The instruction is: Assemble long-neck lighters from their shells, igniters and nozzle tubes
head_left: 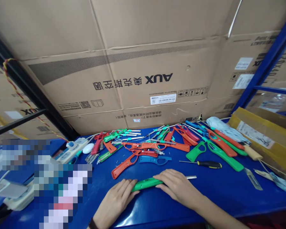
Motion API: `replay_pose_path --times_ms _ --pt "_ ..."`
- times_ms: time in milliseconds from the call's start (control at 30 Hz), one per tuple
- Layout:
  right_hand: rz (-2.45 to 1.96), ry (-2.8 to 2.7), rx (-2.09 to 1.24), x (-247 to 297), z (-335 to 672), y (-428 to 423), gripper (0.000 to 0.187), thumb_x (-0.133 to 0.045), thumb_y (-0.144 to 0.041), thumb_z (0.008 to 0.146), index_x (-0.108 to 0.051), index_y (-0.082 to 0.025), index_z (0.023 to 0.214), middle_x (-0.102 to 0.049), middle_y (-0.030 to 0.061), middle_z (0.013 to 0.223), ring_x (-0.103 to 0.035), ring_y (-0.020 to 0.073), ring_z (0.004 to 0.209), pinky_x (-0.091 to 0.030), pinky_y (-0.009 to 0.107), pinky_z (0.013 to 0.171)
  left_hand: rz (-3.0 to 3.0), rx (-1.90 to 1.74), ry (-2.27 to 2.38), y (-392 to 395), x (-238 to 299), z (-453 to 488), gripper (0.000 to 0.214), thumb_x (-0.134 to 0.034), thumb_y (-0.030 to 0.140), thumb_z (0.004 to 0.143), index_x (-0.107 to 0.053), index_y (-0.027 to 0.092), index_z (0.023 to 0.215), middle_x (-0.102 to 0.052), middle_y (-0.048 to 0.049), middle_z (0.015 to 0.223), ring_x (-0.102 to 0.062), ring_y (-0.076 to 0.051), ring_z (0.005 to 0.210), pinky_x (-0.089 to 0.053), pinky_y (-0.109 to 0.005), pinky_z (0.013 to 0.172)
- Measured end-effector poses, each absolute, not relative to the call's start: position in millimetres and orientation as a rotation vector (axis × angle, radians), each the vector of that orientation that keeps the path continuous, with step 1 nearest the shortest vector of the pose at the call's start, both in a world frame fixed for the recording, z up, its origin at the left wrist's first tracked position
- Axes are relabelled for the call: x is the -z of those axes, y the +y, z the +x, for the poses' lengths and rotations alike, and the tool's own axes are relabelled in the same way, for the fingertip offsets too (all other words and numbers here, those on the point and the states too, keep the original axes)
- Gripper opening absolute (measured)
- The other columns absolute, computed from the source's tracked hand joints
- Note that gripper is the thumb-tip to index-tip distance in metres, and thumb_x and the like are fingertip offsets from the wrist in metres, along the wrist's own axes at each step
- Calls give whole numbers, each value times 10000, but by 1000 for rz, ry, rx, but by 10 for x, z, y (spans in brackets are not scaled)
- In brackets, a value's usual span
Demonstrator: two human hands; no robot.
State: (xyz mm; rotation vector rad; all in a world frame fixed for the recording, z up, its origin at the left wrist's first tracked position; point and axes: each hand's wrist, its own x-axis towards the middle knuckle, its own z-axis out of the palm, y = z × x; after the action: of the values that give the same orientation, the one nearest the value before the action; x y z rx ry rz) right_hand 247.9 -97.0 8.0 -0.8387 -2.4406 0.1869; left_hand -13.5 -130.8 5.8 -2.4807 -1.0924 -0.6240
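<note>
A green long-nosed lighter point(147, 183) lies level in front of me, just above or on the blue tabletop. My left hand point(118, 199) is closed around its left end, with the fingers over the top. Over the right part is my right hand point(176, 187), also closed, and the metal nozzle point(192, 177) pokes out beyond it. Most of the lighter's two ends is hidden under my fingers. Just behind it lie an orange lighter shell point(121, 164), a blue lighter shell point(154, 160) and a black-and-yellow screwdriver point(209, 164).
Several lighter shells and nozzles are heaped along the back, including a green shell point(225, 156). Power strips point(72, 149) stand at left. A yellow-taped box point(259, 136) and a small clear plastic piece point(253, 179) are at right. A large cardboard panel point(133, 73) closes the back.
</note>
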Motion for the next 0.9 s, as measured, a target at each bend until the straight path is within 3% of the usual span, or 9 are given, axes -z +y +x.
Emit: replay_pose_path --times_ms 167,300,467,600,900 --pt "-793 -2396 -172 -109 2483 -956 267 -417 -304 970 -624 -171 1070 -704 65 920 -657 199 899 -517 354 867 -2527 719 -1133 -1304 -59 -97 287 -374 324 985 -598 152 1033 -725 -63 871 -703 -186 770 -584 -289 693" --pt "-743 -2416 -237 -154 2495 -932 232 -443 -279 959 -624 -169 1054 -704 52 908 -661 168 856 -442 370 1011 -2554 768 -1113 -1316 -37 -106 271 -388 330 980 -595 159 1017 -722 -53 829 -697 -172 717 -582 -273 674" --pt "-777 -2452 -365 -271 2539 -876 203 -519 -327 928 -640 -202 1030 -704 12 902 -651 146 837 -375 371 1064 -2528 757 -1077 -1344 -29 -124 259 -419 326 969 -585 145 1051 -729 -54 832 -700 -177 706 -582 -277 668" --pt "-805 -2451 -378 -402 2589 -833 206 -586 -351 887 -642 -210 1026 -712 -2 925 -648 146 840 -349 387 1056 -2495 806 -1095 -1348 -72 -126 260 -421 329 970 -586 151 1064 -736 -53 856 -705 -164 727 -575 -254 692" --pt "-773 -2606 -230 -500 2571 -846 144 -504 -285 938 -624 -211 964 -693 2 898 -598 151 836 -363 344 880 -2623 766 -1170 -1314 -186 44 263 -388 356 976 -572 183 1052 -733 -42 826 -711 -173 688 -565 -261 641"
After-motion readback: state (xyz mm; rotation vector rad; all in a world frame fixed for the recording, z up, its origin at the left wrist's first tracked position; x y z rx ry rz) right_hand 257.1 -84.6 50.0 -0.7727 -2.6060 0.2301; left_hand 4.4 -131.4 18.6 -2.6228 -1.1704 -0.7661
